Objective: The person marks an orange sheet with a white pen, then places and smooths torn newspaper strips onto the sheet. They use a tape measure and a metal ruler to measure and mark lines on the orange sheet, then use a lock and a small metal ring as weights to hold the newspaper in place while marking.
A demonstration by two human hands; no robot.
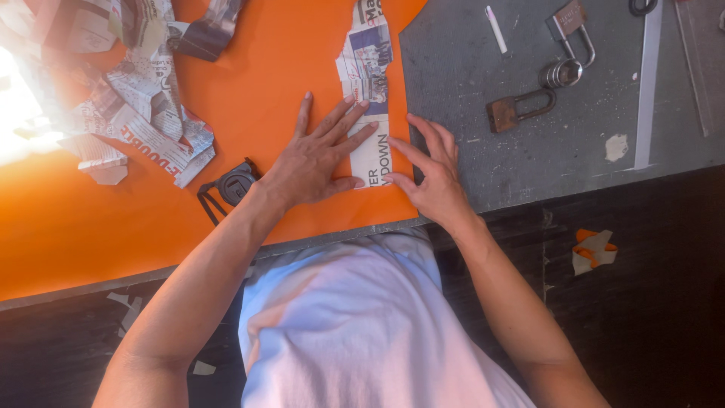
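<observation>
A long strip of newspaper (368,68) lies on the right part of a large orange paper sheet (264,83). My left hand (313,159) lies flat with spread fingers, its fingertips pressing the strip's lower half. My right hand (432,177) rests at the sheet's right edge, its fingertips touching the strip's lower right side. Neither hand grips anything.
A pile of crumpled and folded newspaper pieces (136,113) covers the sheet's upper left. A small black round object with a strap (232,185) lies by my left wrist. On the grey table (559,151) lie two padlocks (517,109), a metal ruler (647,83) and a white stick (495,29).
</observation>
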